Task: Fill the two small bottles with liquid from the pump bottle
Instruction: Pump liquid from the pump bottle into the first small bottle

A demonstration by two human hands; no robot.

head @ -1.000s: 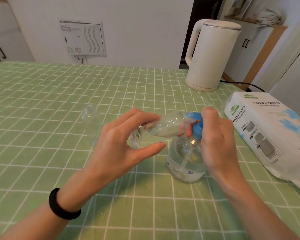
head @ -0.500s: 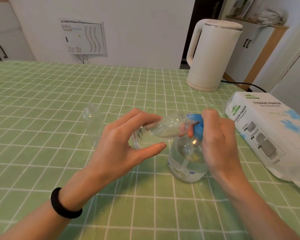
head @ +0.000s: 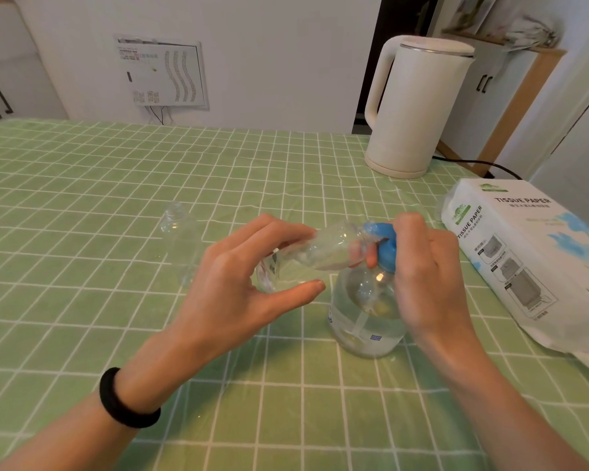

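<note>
The clear pump bottle (head: pixel 366 317) with a blue pump head (head: pixel 385 244) stands on the green checked tablecloth, partly filled with clear liquid. My right hand (head: pixel 425 273) curls round the pump head from the right. My left hand (head: pixel 245 283) holds a small clear bottle (head: pixel 323 251) tilted nearly flat, its mouth against the blue nozzle; some liquid lies inside it. A second small clear bottle (head: pixel 179 239) stands upright and uncapped to the left, apart from both hands.
A white electric kettle (head: pixel 415 107) stands at the back right with its black cord (head: pixel 470 163) trailing right. A white tissue paper pack (head: pixel 538 260) lies along the right edge. The green checked cloth (head: pixel 82 300) covers the table.
Both hands and the bottles hold nearly the same pose; only a slight shift of the view is visible.
</note>
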